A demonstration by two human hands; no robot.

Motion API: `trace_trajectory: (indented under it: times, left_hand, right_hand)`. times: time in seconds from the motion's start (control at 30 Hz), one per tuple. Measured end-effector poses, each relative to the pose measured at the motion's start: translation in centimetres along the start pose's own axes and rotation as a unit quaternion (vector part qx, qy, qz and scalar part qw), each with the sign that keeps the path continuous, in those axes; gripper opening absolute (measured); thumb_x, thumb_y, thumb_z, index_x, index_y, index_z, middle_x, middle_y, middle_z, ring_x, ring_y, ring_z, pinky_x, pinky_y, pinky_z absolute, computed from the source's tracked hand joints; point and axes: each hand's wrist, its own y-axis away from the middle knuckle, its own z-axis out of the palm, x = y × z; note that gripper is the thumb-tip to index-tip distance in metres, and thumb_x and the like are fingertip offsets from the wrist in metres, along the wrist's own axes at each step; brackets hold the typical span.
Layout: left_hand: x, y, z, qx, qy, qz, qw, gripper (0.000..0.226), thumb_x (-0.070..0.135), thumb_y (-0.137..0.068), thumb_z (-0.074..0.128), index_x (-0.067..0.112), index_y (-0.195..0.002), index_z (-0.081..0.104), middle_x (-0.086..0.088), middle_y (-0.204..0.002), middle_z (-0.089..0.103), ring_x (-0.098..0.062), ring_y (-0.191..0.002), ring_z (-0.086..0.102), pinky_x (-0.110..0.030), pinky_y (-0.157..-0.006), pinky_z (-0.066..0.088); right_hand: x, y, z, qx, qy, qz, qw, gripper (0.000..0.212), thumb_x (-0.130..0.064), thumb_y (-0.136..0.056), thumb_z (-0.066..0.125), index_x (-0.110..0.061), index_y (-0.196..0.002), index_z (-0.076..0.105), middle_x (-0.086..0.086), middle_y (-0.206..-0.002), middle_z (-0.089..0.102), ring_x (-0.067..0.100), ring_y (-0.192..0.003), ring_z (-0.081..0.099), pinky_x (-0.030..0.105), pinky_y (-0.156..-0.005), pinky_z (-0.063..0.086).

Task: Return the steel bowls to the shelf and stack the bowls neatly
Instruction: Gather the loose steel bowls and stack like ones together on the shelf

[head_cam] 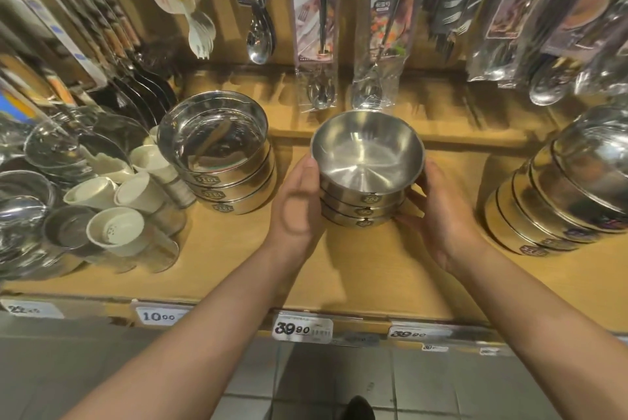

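Note:
A stack of three steel bowls point(367, 161) stands on the wooden shelf point(373, 270) at its middle. My left hand point(297, 205) grips the stack's left side, thumb up by the top bowl's rim. My right hand point(438, 212) holds the right side, fingers curled round the lower bowls. Each bowl bears a small dark label facing me. The stack's bottom seems to rest on the shelf board.
A stack of three wider steel bowls point(221, 154) stands to the left, a leaning stack of steel bowls point(571, 188) to the right. White cups point(125, 202) and glassware crowd the far left. Packaged cutlery point(316, 29) hangs behind. Price tags point(302, 329) line the shelf edge.

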Motion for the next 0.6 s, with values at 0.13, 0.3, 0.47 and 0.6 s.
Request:
trace_trajectory:
  times: [0.13,0.3,0.47,0.6]
  left_hand:
    - [0.1,0.2,-0.2,0.012,-0.049,0.006,0.999,0.030,0.023,-0.109,0.039,0.020,-0.112,0.068,0.011,-0.100,0.075,0.010,-0.082,0.066,-0.014,-0.076,0.053]
    - [0.7,0.6,-0.1,-0.005,-0.079,0.023,0.997,0.034,0.021,-0.110,0.034,0.034,-0.098,0.064,0.034,-0.079,0.070,0.023,-0.073,0.060,-0.002,-0.062,0.047]
    - [1.3,1.3,-0.2,-0.037,-0.026,0.022,0.999,0.029,0.016,-0.109,0.036,0.024,-0.102,0.063,0.026,-0.081,0.073,0.015,-0.076,0.065,-0.007,-0.064,0.050]
    - [0.8,2.9,-1.3,0.018,0.026,-0.008,0.999,0.020,0.022,-0.105,0.051,0.010,-0.114,0.064,0.003,-0.109,0.070,-0.018,-0.108,0.061,-0.038,-0.098,0.045]
  right_hand:
    - [0.0,-0.3,0.1,0.004,0.008,-0.009,1.000,0.033,-0.039,-0.106,0.038,-0.037,-0.099,0.070,-0.026,-0.086,0.074,0.006,-0.103,0.064,0.037,-0.080,0.057]
    - [-0.1,-0.3,0.0,-0.003,0.001,-0.011,1.000,0.030,-0.044,-0.103,0.043,-0.039,-0.100,0.072,-0.025,-0.094,0.074,0.006,-0.108,0.063,0.040,-0.083,0.057]
    - [-0.3,0.0,-0.1,0.007,0.005,-0.013,1.000,0.030,-0.047,-0.103,0.041,-0.041,-0.103,0.071,-0.018,-0.109,0.072,0.007,-0.111,0.063,0.040,-0.083,0.056]
    - [0.4,1.4,-1.3,0.070,-0.024,0.009,0.997,0.034,-0.046,-0.105,0.040,-0.029,-0.127,0.060,-0.003,-0.124,0.064,0.011,-0.114,0.060,0.036,-0.089,0.052]
